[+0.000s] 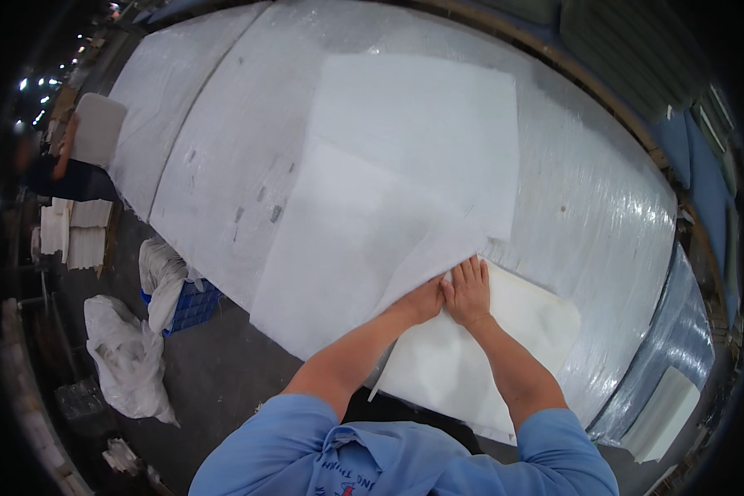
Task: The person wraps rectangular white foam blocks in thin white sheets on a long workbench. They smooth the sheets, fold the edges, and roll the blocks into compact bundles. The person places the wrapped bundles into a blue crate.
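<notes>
Cream panel: corner points forward at hands, axis unclear

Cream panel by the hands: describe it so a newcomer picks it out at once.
Find the big plastic-covered work surface and go to its near edge. There the cream panel lies by the person's right hand, next to the nearer white sheet. Its yellower tint and rounded corner set it apart from that sheet.

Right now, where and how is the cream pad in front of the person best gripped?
Probably by the near edge, from the person's side, with a wide pinch: the cream pad lies broad and flat, that edge faces the body, and the white sheet meets its far side.
</notes>
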### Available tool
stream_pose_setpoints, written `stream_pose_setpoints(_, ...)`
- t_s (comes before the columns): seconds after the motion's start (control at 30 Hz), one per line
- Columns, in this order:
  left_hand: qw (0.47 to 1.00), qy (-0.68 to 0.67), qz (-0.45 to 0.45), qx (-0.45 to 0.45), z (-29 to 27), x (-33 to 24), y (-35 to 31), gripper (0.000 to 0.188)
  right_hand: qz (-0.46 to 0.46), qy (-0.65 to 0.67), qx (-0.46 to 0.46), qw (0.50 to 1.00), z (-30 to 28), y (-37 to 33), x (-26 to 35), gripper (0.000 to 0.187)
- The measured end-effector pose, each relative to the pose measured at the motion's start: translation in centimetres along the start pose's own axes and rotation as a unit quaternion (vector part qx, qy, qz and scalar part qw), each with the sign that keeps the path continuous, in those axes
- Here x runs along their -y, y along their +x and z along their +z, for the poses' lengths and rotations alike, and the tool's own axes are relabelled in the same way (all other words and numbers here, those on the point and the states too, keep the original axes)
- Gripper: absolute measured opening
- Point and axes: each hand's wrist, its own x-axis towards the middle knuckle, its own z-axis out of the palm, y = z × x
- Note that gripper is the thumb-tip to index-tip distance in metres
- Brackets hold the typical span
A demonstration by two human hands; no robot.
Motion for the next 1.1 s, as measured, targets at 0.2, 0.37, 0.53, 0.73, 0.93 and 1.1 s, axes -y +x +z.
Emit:
stream_pose_setpoints(0.2, 0.996, 0.013, -0.088, -0.029, -2.9, -3.5, -7.1, 0.069, 0.017, -0.009, 0.014, 1.0, -1.4, -0.8, 0.6, 0.075)
stream_pose_setpoints(0.37, 0.948, 0.227, 0.09, -0.203, -6.1, -4.9, -12.9, 0.065, 0.001, -0.04, 0.016, 0.999, -1.5, -2.3, 2.6, 0.077)
stream_pose_setpoints(0.53, 0.95, 0.252, -0.022, -0.183, -6.8, -4.4, -13.0, 0.069, 0.054, 0.02, -0.001, 0.998, -5.2, -4.7, 2.0, 0.077)
stream_pose_setpoints(0.73, 0.987, 0.123, -0.065, -0.078, -5.5, -1.7, -13.3, 0.059, 0.275, -0.092, -0.178, 0.94, -5.8, -12.8, -8.9, 0.075)
stream_pose_setpoints(0.93, 0.987, 0.075, -0.067, -0.128, -8.2, -0.6, -12.4, 0.066, 0.344, -0.113, -0.06, 0.93, -5.9, -15.3, -13.5, 0.077)
stream_pose_setpoints(1.1, 0.985, 0.078, -0.013, -0.154, -18.3, -5.5, -15.5, 0.069, 0.317, -0.005, -0.145, 0.937, -8.2, -16.8, -11.4, 0.078)
